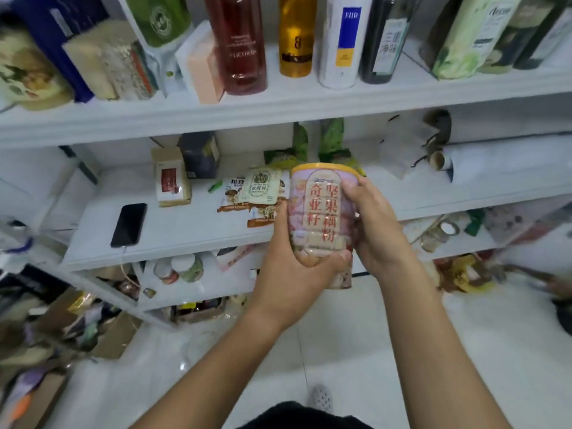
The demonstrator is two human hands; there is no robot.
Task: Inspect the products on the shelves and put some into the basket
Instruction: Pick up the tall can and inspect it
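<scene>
A pink can (322,209) with a gold rim and red characters on its label is held upright in front of the middle shelf (173,243). My left hand (291,267) grips the can's lower part from the left, thumb across its bottom front. From the right, my right hand (377,224) wraps its fingers round the can's upper side. No basket is in view.
The top shelf carries bottles, among them a red one (241,41) and a white one (343,41), plus boxes. On the middle shelf lie a black phone (129,224), a beige box (171,181) and flat packets (260,190). Lower shelves and the floor at left hold jars and cardboard boxes.
</scene>
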